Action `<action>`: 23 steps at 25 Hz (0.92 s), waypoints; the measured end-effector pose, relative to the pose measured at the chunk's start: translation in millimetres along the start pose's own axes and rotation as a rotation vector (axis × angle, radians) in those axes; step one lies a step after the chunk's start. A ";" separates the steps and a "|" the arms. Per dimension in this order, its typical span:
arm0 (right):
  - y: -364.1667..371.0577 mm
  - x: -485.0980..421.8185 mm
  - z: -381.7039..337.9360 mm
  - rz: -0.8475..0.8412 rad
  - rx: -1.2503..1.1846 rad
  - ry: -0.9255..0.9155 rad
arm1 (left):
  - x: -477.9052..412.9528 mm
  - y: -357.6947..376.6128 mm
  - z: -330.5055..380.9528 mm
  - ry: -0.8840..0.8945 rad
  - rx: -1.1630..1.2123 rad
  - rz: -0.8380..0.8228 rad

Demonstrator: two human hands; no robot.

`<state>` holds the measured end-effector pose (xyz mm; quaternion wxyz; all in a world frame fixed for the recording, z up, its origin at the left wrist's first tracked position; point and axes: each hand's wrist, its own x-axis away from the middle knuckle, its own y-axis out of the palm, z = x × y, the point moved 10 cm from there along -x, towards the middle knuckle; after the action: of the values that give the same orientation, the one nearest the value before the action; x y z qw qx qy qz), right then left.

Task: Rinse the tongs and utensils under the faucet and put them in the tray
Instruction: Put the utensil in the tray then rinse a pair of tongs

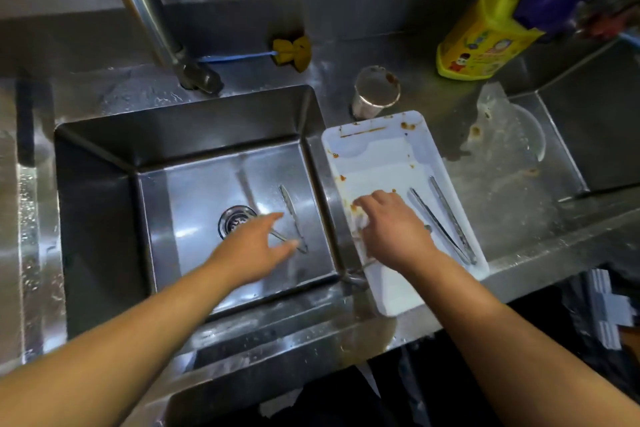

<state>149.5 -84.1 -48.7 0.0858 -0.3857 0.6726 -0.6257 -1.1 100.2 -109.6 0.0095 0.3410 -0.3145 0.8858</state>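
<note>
A white tray [374,152] with brown sauce stains lies on the counter to the right of the steel sink [104,163]. One pair of metal tongs [446,218] rests along the tray's right side. A second pair of tongs [292,215] lies on the sink floor beside the drain [232,218]. My left hand [258,246] hovers over the hinge end of the sink tongs with fingers spread, holding nothing. My right hand [394,225] is in the tray, fingers curled down on a metal utensil whose handle [358,270] sticks out over the tray's left rim. The faucet [149,14] stands behind the sink; no water runs.
A steel cup [375,92] stands behind the tray. A yellow sponge brush [291,50] lies against the back wall. A yellow detergent bottle [485,28] stands at the back right. A clear plastic lid [509,135] lies in a second basin on the right.
</note>
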 end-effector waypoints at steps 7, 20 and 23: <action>32.4 49.9 48.1 -0.160 0.224 -0.019 | 52.7 141.9 8.4 0.106 -0.240 -0.298; 11.8 48.8 26.3 -0.018 0.204 -0.024 | 51.8 142.2 4.9 0.083 -0.269 -0.230; -1.5 39.6 -1.0 0.013 0.058 -0.034 | 49.8 135.7 -1.9 0.058 -0.218 -0.234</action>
<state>122.2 -108.0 -32.6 0.1124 -0.3890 0.6553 -0.6377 -71.8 -17.4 -155.0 0.1585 0.3465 -0.3666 0.8488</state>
